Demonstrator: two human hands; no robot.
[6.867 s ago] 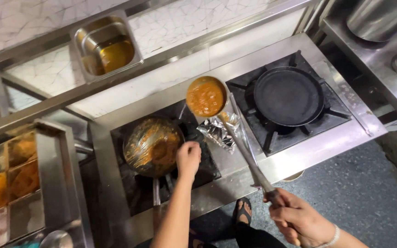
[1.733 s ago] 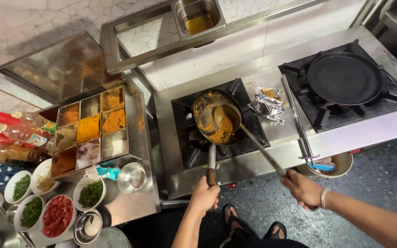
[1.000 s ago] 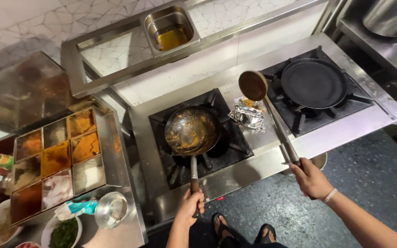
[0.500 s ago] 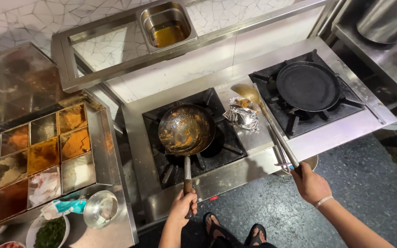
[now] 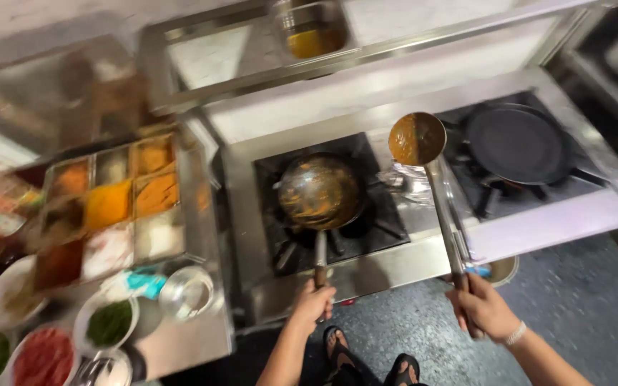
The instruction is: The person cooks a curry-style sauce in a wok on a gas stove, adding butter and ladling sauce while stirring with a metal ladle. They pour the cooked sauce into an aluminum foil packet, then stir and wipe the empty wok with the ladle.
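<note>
Gripping the pan handle on the burner, left hand closed, while right hand clenched the sauce-filled ladle held at the pan's two o'clock, seemingly mid-saucing.

Motion-blurred spice tray, bowls cut off at the lower-left edge, ladle handle end hidden in right hand.

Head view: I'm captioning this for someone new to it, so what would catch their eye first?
First the long ladle raised over the stove, its bowl full of orange-brown sauce, gripped at its end by the right hand. Next the sauce-smeared pan on the middle burner, its handle in the left hand. At left, a tray of bright orange and yellow spices.
</note>
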